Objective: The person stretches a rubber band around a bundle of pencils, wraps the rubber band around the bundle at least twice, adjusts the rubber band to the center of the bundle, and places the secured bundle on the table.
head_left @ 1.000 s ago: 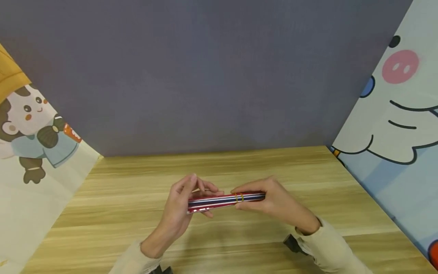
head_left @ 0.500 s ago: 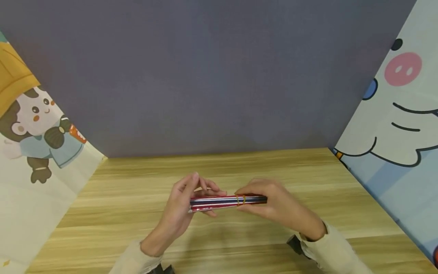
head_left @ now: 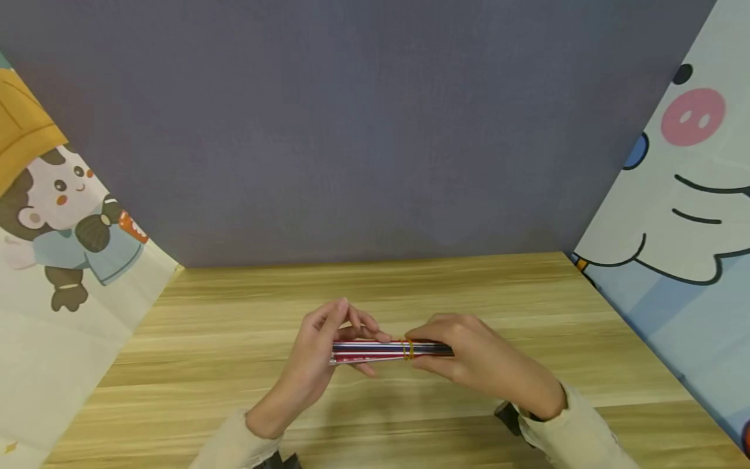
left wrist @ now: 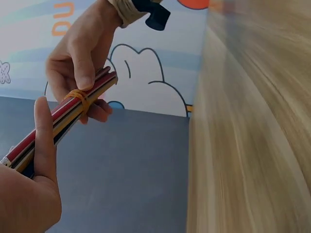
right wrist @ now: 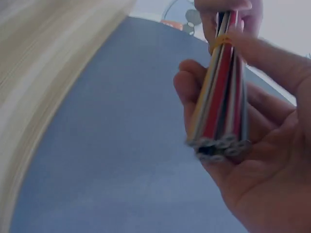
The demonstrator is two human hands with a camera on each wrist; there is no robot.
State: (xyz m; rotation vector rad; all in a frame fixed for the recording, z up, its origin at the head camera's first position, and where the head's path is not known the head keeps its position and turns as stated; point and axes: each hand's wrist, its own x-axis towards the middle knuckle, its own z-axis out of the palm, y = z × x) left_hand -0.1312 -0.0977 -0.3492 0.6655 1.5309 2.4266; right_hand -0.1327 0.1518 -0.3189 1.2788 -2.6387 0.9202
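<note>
A bundle of pencils with dark, red and yellow barrels is held level above the table between both hands. A yellow rubber band is wound round it in more than one loop. My left hand holds the bundle's left end, thumb raised along the near side and fingers behind. From the right, my right hand grips the bundle between thumb and fingers, fingertips at the rubber band. In the right wrist view the pencils' bare ends face the camera by the palm.
Below the hands lies a wood-grain table. A dark grey panel rises at its back edge. Cartoon-printed walls stand at both sides. Dark wrist devices sit under the pale sleeves.
The bundle has turned more level, and the rubber band sits a little nearer its left end. Both hands have shifted slightly, still holding the pencils. The head view has moved a little.
</note>
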